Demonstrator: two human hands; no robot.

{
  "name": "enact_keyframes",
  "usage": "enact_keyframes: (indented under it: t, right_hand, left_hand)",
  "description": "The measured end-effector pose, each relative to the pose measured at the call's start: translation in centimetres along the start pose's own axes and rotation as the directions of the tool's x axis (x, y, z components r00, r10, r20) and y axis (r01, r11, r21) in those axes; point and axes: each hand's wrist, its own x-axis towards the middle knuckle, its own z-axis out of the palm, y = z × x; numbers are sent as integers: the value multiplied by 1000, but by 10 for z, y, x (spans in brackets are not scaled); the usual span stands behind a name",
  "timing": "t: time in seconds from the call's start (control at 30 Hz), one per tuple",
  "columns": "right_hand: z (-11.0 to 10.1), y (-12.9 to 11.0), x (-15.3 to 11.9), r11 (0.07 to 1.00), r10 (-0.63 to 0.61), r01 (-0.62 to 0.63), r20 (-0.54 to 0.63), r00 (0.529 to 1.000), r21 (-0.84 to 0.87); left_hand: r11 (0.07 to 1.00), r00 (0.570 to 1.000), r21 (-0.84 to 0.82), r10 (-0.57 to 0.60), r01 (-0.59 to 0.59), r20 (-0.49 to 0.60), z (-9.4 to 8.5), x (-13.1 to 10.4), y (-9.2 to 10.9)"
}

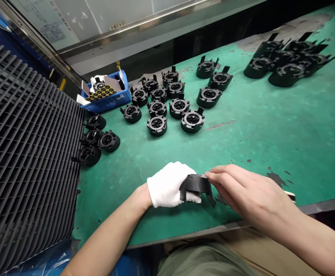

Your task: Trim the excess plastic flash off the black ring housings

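My left hand (171, 185), in a white glove, is wrapped round a black round plastic part (197, 184) above the green table near its front edge. Prongs on the part point downward. My bare right hand (242, 188) reaches in from the right, its fingers pressed together with the tips at the part's upper right edge. Whether those fingertips pinch something small is hidden. Farther back, several similar black parts (157, 124) stand on the table with their ring faces up.
A stack of dark slatted trays (26, 145) rises at the left. Beside it are more black parts (109, 141) and a blue bin (109, 102) with a yellow-and-black sheet (101, 93). Another cluster (287, 73) stands at the back right. A pale object (290, 196) lies behind my right wrist.
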Motion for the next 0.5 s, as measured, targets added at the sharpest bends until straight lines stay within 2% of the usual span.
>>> enact_keyframes:
  t: [0.27, 0.5]
  right_hand:
    - [0, 4, -3, 998, 9, -10, 11, 1000, 68]
    - [-10, -3, 7, 996, -70, 72, 44, 997, -47]
  left_hand:
    - [1000, 1000, 28, 4, -4, 0, 0, 0, -1]
    - [1000, 1000, -7, -20, 20, 11, -1, 0, 3]
